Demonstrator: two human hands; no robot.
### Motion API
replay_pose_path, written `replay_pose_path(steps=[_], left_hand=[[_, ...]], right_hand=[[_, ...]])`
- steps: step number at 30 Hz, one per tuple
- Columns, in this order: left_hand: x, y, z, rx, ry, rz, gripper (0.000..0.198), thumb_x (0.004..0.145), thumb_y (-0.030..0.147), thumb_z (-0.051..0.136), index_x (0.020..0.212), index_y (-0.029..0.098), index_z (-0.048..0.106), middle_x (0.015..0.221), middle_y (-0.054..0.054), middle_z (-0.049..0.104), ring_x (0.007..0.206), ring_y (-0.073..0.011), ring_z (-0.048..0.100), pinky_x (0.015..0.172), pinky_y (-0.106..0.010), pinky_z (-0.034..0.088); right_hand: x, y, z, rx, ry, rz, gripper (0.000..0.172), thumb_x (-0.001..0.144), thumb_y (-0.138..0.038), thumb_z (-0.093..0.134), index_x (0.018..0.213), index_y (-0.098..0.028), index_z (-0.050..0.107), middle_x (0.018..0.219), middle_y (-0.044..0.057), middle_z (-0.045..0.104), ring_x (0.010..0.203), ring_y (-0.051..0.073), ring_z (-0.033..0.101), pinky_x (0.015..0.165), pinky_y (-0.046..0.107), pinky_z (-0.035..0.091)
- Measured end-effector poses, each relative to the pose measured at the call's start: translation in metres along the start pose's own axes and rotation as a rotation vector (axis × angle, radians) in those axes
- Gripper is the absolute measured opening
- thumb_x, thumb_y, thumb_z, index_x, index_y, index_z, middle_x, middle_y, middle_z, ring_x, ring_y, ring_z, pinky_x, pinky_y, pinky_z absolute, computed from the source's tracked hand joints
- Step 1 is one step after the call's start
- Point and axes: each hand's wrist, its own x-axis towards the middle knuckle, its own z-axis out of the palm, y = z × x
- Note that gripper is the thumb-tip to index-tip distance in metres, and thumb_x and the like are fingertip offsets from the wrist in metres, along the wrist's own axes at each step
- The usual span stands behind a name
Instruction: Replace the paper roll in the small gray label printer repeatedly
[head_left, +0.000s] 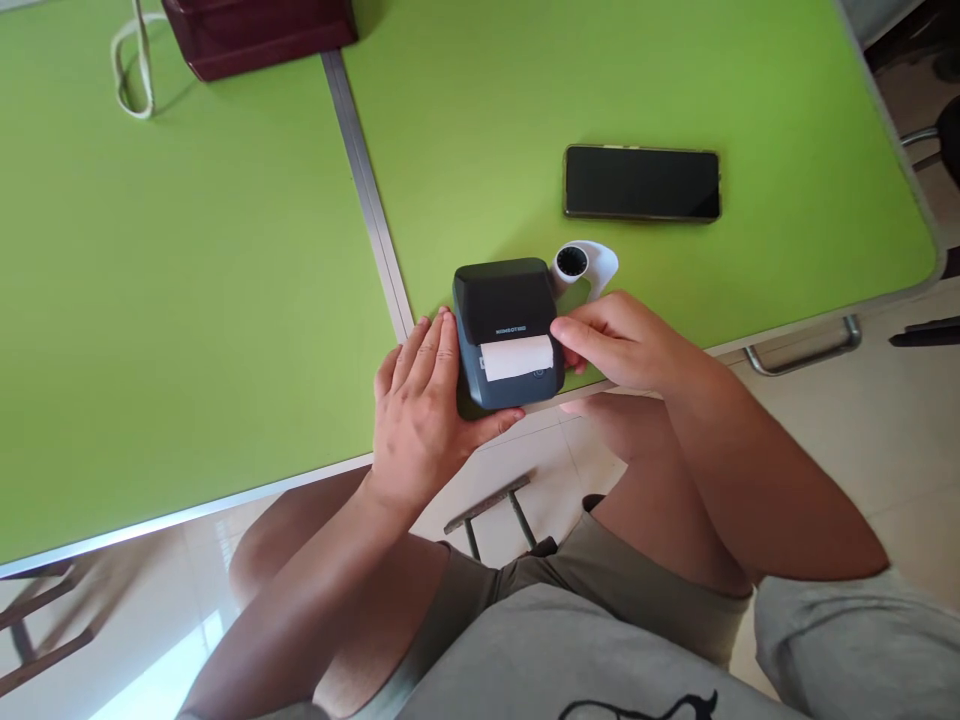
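Observation:
A small dark label printer (pixel 504 300) sits near the table's front edge, with a white paper strip (pixel 517 358) coming out of its slot and lying over its front. My left hand (pixel 424 420) cups the printer's left side; its fingers lie along that side and the thumb reaches across the front. On the opposite side, my right hand (pixel 619 340) has its fingers closed against the printer's right edge, the thumb near the end of the slot. Its other fingertips are partly hidden. Just behind the right hand is a white paper roll (pixel 598 265) with a dark core and a loose, curled end.
A dark-screened phone (pixel 642 184) lies on the green table (pixel 225 250), behind the paper roll. At the back left stand a maroon box (pixel 262 35) and a looped white cord (pixel 142 60). A metal handle (pixel 806 355) sticks out below the front edge at right.

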Motion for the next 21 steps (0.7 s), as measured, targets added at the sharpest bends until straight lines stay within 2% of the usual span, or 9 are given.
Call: replay_pose_path(steps=[4, 7, 11, 14, 16, 19, 21], left_hand=[[0.0014, -0.0002, 0.0018, 0.002, 0.017, -0.011, 0.108, 0.087, 0.090, 0.048, 0.165, 0.016, 0.037, 0.154, -0.021, 0.060, 0.142, -0.0374, 0.059, 0.117, -0.049, 0.040], [0.0025, -0.0015, 0.0023, -0.015, 0.017, -0.014, 0.108, 0.085, 0.091, 0.050, 0.162, 0.016, 0.042, 0.153, -0.022, 0.061, 0.141, -0.0378, 0.061, 0.116, -0.050, 0.041], [0.0043, -0.0033, -0.0008, -0.043, -0.031, -0.036, 0.101, 0.088, 0.089, 0.050, 0.156, 0.014, 0.049, 0.150, -0.022, 0.063, 0.141, -0.0372, 0.061, 0.116, -0.050, 0.041], [0.0054, -0.0037, -0.0040, -0.070, -0.051, -0.035, 0.102, 0.087, 0.091, 0.048, 0.153, 0.013, 0.052, 0.148, -0.021, 0.065, 0.143, -0.0362, 0.059, 0.116, -0.049, 0.040], [0.0056, -0.0031, -0.0048, -0.077, -0.055, -0.037, 0.105, 0.086, 0.093, 0.046, 0.153, 0.013, 0.052, 0.148, -0.021, 0.065, 0.143, -0.0359, 0.059, 0.116, -0.049, 0.040], [0.0053, -0.0016, -0.0035, -0.066, -0.053, -0.061, 0.110, 0.083, 0.096, 0.041, 0.154, 0.013, 0.050, 0.150, -0.022, 0.064, 0.142, -0.0366, 0.060, 0.117, -0.050, 0.039], [0.0048, -0.0006, -0.0016, -0.058, -0.048, -0.082, 0.115, 0.080, 0.100, 0.037, 0.154, 0.013, 0.050, 0.148, -0.022, 0.065, 0.140, -0.0370, 0.062, 0.117, -0.050, 0.038]], right_hand=[[0.0009, 0.0003, -0.0007, -0.073, -0.025, -0.015, 0.048, 0.100, -0.043, 0.055, 0.058, -0.021, 0.048, 0.054, -0.003, 0.047, 0.052, 0.009, 0.039, 0.053, 0.029, 0.024], [0.0028, -0.0002, -0.0033, -0.109, -0.042, -0.029, 0.052, 0.096, -0.050, 0.060, 0.057, -0.021, 0.042, 0.053, -0.005, 0.039, 0.052, 0.009, 0.036, 0.053, 0.029, 0.023], [0.0044, -0.0016, -0.0063, -0.116, -0.090, 0.009, 0.055, 0.085, -0.066, 0.069, 0.060, -0.021, 0.049, 0.056, -0.005, 0.046, 0.054, 0.009, 0.040, 0.054, 0.028, 0.027], [0.0036, -0.0016, -0.0047, -0.093, -0.093, 0.012, 0.053, 0.083, -0.065, 0.069, 0.061, -0.021, 0.049, 0.057, -0.004, 0.048, 0.055, 0.009, 0.041, 0.054, 0.028, 0.028], [0.0025, -0.0009, -0.0017, -0.053, -0.058, 0.014, 0.052, 0.083, -0.061, 0.068, 0.059, -0.021, 0.047, 0.056, -0.004, 0.045, 0.054, 0.009, 0.039, 0.053, 0.028, 0.026], [0.0014, 0.0007, 0.0023, 0.058, 0.061, 0.027, 0.050, 0.082, -0.054, 0.070, 0.059, -0.023, 0.039, 0.055, -0.007, 0.037, 0.052, 0.007, 0.035, 0.051, 0.027, 0.024], [0.0014, 0.0013, 0.0033, 0.181, 0.126, 0.017, 0.045, 0.081, -0.046, 0.071, 0.066, -0.024, 0.035, 0.056, -0.007, 0.040, 0.052, 0.008, 0.041, 0.052, 0.026, 0.028]])
